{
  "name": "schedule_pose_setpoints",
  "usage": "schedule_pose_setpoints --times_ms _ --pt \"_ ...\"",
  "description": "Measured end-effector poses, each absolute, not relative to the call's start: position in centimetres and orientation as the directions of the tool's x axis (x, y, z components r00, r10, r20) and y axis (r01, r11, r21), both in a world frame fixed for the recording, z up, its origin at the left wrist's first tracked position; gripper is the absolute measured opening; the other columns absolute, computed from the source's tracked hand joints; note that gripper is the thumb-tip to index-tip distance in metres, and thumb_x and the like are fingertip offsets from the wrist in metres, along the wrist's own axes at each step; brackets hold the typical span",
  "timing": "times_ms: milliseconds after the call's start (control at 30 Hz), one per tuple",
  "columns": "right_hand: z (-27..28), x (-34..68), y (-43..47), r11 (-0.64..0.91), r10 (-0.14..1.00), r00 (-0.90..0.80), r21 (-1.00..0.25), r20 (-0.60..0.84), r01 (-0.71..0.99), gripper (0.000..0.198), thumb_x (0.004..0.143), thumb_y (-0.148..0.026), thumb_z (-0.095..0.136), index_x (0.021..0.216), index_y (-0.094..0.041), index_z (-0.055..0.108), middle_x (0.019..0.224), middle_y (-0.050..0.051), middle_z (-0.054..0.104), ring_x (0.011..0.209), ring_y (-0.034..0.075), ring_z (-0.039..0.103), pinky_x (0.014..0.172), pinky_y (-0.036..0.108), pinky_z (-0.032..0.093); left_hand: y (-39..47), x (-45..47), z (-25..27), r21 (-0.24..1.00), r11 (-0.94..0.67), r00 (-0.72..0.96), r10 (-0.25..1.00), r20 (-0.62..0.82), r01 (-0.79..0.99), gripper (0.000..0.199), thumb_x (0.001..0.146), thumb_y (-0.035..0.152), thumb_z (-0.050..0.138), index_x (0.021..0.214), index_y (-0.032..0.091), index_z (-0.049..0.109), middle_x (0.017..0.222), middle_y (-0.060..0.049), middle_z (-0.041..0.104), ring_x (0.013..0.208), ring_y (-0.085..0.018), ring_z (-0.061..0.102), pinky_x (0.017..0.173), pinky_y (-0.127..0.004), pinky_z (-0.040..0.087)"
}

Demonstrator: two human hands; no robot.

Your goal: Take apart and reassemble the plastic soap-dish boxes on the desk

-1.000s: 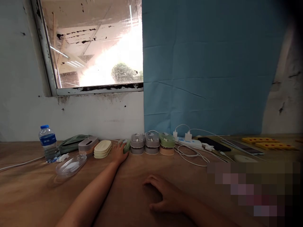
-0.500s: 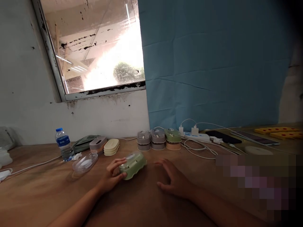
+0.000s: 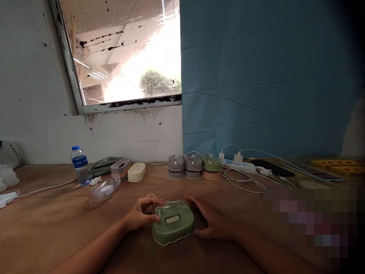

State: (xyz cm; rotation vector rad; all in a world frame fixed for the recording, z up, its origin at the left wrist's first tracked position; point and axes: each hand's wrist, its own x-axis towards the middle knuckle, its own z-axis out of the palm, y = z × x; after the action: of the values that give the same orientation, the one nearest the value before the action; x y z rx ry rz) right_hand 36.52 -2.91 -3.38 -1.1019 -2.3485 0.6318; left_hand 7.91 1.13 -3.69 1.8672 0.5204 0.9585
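A rounded green box lid [image 3: 179, 214] with a pale oval slot in its middle and a clear plastic cover on top is low over the wooden table in front of me, its scalloped pale rim facing down. My left hand [image 3: 144, 213] grips its left side, thumb on the upper face and fingers at the far edge. On the right side, my right hand [image 3: 212, 220] curves round it, with its thumb at the near right corner and fingertips at the far edge. Whether the lid touches the tabletop is hard to make out.
Along the back stand two grey boxes [image 3: 193, 163] and one green-and-orange box [image 3: 211, 166]. Left of them are stacked cream lids [image 3: 137, 172], a grey-pink box [image 3: 121, 167], a clear plastic cover [image 3: 105, 188] and a water bottle [image 3: 81, 167]. Cables [image 3: 242, 180], a power strip [image 3: 239, 165] and phones [image 3: 275, 167] lie right.
The green lid has come down toward me, turning from tilted to nearly level. My right hand, apart from it before, now meets its right side. The head view has shifted slightly.
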Motion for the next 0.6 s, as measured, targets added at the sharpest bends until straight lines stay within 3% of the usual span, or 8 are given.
schedule_pose_setpoints --times_ms 167,267,400,500,600 --pt "-3.5 36.4 -2.8 0.576 0.78 -0.582 -0.625 0.229 0.527 0.093 0.063 -0.031 0.066 0.137 -0.02 0.01 0.132 0.011 0.038 0.119 0.026 0.036 0.1 0.041 0.028 2.3 7.5 -3.7 0.959 -0.275 0.322 0.916 0.24 0.068 0.041 0.077 0.047 0.05 0.108 0.019 0.052 0.101 -0.006 0.06 0.063 -0.012 0.06 0.056 -0.024 0.049" --pt "-3.5 36.4 -2.8 0.583 0.774 -0.59 -0.624 0.232 0.52 0.091 0.063 -0.031 0.065 0.136 -0.02 0.012 0.13 0.011 0.04 0.118 0.026 0.037 0.1 0.04 0.028 3.7 6.9 -4.4 0.972 -0.201 0.165 0.97 0.179 0.122 0.051 0.076 0.046 0.052 0.119 0.018 0.044 0.103 -0.009 0.059 0.045 -0.007 0.055 0.04 -0.021 0.044" --pt "-3.0 36.3 -3.1 0.577 0.779 -0.592 -0.603 0.204 0.551 0.09 0.064 -0.032 0.065 0.136 -0.022 0.014 0.132 0.01 0.038 0.119 0.027 0.036 0.1 0.041 0.028 5.0 6.1 -5.4 0.979 -0.083 0.049 0.996 0.075 0.188 0.065 0.073 0.035 0.06 0.128 0.012 0.034 0.109 -0.017 0.055 0.043 -0.004 0.052 0.043 -0.019 0.044" --pt "-2.7 36.2 -3.2 0.579 0.778 -0.599 -0.589 0.191 0.564 0.089 0.064 -0.032 0.064 0.136 -0.021 0.014 0.134 0.011 0.036 0.12 0.027 0.035 0.1 0.041 0.027 4.9 5.7 -5.3 0.938 -0.186 0.084 0.982 0.169 0.291 0.062 0.072 0.041 0.059 0.124 0.013 0.041 0.122 -0.018 0.042 0.047 -0.003 0.051 0.044 -0.02 0.045" --pt "-2.6 36.3 -3.2 0.591 0.767 -0.614 -0.58 0.188 0.561 0.089 0.064 -0.032 0.064 0.137 -0.02 0.014 0.135 0.011 0.034 0.121 0.027 0.033 0.101 0.042 0.026 4.3 5.2 -4.6 0.848 -0.366 0.195 0.93 0.313 0.382 0.058 0.069 0.042 0.062 0.12 0.02 0.048 0.134 -0.013 0.026 0.061 -0.005 0.055 0.058 -0.023 0.05"
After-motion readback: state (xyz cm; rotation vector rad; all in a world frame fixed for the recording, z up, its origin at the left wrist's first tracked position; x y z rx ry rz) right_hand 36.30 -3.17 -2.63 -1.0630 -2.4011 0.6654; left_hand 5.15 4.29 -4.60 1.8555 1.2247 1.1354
